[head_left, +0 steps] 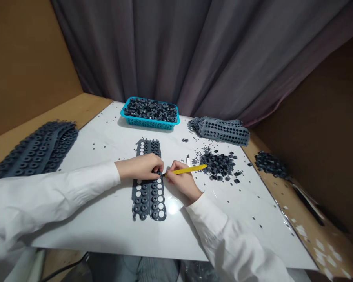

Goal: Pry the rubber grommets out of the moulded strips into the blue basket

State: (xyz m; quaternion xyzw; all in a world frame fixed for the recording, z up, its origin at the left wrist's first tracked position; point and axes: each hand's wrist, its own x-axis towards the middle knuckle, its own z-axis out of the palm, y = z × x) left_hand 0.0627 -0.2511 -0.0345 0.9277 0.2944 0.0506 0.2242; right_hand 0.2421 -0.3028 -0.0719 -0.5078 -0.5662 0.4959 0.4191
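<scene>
A dark grey rubber sheet (148,196) with rows of ring-shaped parts lies lengthwise on the white board before me. Round holes along both its long sides show white through them. My left hand (147,166) rests across the sheet's middle, fingers curled and pinched on one of the dark rubber rings near the right edge. From the right, my right hand (181,181) grips a yellow craft knife (191,169), its dark tip at the sheet's right edge close to my left fingertips. The exact contact of the tip is hidden by the fingers.
Behind stands a turquoise basket (150,123) full of dark rubber pieces. Cut-out perforated sheets (223,131) lie at the back right, near a heap of loose dark bits (219,163). More ringed sheets (38,150) are stacked at the left. A grey curtain (164,47) hangs behind.
</scene>
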